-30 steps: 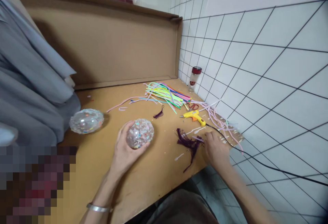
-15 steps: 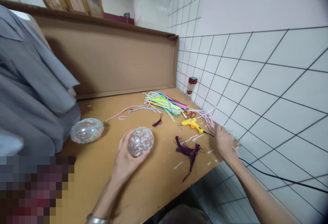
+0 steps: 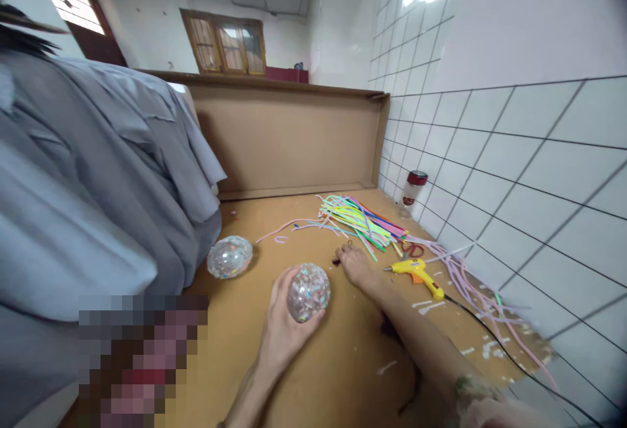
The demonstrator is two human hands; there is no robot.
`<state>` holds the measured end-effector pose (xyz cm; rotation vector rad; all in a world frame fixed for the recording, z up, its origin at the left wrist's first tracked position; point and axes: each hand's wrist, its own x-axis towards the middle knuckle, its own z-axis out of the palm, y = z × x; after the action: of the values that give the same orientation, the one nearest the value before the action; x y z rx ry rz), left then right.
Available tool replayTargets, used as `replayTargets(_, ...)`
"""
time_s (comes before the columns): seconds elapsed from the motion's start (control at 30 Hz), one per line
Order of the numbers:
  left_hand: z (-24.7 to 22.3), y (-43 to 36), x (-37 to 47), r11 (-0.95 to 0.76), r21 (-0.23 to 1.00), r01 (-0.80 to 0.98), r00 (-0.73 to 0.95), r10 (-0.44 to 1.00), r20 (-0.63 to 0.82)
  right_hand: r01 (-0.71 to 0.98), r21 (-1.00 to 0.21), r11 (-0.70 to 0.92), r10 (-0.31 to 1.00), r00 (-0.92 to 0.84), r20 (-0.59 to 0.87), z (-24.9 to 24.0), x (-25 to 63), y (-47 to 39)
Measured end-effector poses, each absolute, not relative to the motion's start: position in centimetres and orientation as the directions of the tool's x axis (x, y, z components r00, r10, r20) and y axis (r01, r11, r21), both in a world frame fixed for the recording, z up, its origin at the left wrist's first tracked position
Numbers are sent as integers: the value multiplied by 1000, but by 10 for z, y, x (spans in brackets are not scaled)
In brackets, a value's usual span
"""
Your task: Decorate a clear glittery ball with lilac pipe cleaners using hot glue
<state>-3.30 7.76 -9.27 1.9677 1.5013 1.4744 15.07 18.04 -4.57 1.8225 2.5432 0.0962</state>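
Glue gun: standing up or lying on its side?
On its side: the glue gun shows its full profile along the table, orange trigger included.

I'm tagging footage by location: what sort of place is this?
Probably an indoor craft corner: a yellow glue gun and a pile of coloured strands lie on a tabletop beside a tiled wall, and the left hand holds a speckled clear ball.

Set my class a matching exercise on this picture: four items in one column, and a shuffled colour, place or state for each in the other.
1. Left hand
2. Glue gun
3. Jar
4. Right hand

A. Mostly yellow
B. At a small dark tassel
C. Curled around a speckled ball
D. Clear, with a dark red lid

Pairs: 1-C, 2-A, 3-D, 4-B
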Motion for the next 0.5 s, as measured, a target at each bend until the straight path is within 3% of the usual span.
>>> replayTargets(0.3, -74, 68, -29, -376, 766, 521, -170, 834, 525, 904, -5, 427, 904, -427, -19, -39, 186, 118)
replayTargets(0.4, -73, 67, -30, -373, 773, 514, -184, 832, 524, 912, 33, 409, 906, -410, 101, -26, 163, 146)
replayTargets(0.5, -79, 71, -31, -348, 781, 518, -207, 835, 510, 905, 32, 424, 899, -425, 101, -21, 126, 200)
